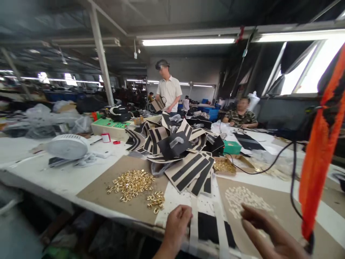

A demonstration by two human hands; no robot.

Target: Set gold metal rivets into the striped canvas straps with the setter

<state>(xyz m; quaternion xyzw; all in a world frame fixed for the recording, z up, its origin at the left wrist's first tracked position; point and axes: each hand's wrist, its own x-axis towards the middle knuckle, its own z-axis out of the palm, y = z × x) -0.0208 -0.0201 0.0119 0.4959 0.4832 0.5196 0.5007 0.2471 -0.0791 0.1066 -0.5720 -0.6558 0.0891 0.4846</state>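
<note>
My left hand (178, 222) is at the table's front edge with fingers and thumb pressed together. Whatever those fingers may hold is hidden. Just right of it lies a black and cream striped panel (208, 227), its near end at the table edge. My right hand (269, 233) reaches over a brown sheet with thumb and fingers apart and nothing visible between them. Beyond its fingertips spreads a pile of small cream-white pieces (244, 198). Farther left, a heap of gold metal rings (132, 182) and a smaller gold cluster (156, 200) rest on another brown sheet (99, 187).
Striped panels (188, 171) are piled mid-table. Open boxes of gold parts (223, 165) stand right of them. A black cable (293, 180) and orange cloth (320, 158) hang at right. A white round object (67, 146) lies left. Two people (170, 90) are across the table.
</note>
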